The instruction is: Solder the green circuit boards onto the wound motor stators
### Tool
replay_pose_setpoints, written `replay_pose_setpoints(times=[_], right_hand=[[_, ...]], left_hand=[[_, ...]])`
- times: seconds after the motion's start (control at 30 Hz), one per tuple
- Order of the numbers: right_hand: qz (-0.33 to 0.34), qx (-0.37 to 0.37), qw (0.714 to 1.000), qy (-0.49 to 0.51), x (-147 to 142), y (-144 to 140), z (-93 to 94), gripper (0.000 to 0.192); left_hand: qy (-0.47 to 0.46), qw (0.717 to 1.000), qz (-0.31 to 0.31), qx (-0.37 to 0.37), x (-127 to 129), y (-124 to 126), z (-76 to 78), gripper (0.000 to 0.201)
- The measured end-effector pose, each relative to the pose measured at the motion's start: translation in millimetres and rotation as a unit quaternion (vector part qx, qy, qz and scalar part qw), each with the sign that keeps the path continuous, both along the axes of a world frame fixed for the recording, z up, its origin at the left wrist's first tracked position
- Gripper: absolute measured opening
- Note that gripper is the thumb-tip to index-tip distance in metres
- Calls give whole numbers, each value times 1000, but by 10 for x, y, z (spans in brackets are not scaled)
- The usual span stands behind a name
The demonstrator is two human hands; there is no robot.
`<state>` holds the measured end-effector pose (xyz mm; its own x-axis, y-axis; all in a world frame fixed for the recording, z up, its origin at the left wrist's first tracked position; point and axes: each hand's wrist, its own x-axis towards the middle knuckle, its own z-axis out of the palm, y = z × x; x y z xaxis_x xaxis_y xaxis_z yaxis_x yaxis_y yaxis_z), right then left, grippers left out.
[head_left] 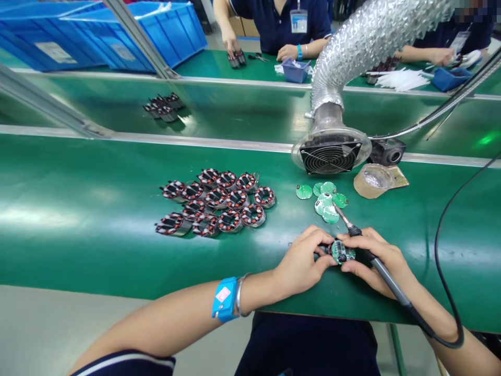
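Near the table's front edge, my left hand (303,258) is closed on a motor stator, mostly hidden by its fingers. A round green circuit board (343,252) with dark components sits against the stator's end. My right hand (378,258) pinches the board's right side with its fingertips. That hand also holds a soldering iron (387,277), which lies across it with the tip pointing up and left, away from the board. Just beyond the tip lies a loose group of round green circuit boards (325,201). Several wound stators (230,222) stand clustered to the left.
A fume extractor (331,156) with a foil duct (352,52) hangs above the boards. A small tub (371,181) stands beside it. The iron's black cable (440,250) loops at right. Across the divider, co-workers handle parts near blue bins (172,36). More stators (164,107) lie on the middle strip.
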<state>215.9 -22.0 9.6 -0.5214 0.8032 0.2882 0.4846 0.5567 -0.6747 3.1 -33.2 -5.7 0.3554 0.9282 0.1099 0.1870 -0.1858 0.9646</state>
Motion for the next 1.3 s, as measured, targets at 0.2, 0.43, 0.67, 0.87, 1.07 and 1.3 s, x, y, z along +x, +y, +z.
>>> replay_pose_setpoints(times=[0.2,0.43,0.67,0.87,1.07,1.3], right_hand=[[-48,-66,995,50,-2,11,-63,50],[-27,-89,992,85,21,-41,-139,80],[-84,-57,992,70,-118,-123,-253,46],[-87,-49,991,85,-146,-156,-271,43],[-84,-12,993,75,-186,-216,-297,42],[-84,35,996,22,-200,-305,-307,56]], left_hand=[[131,964,-75,218,-44,12,136,48],[195,942,-76,263,-21,160,169,21],[216,942,-78,243,-14,183,210,40],[221,942,-93,233,-51,215,207,40],[240,928,-75,277,-21,187,161,34],[298,911,-96,267,30,188,259,28]])
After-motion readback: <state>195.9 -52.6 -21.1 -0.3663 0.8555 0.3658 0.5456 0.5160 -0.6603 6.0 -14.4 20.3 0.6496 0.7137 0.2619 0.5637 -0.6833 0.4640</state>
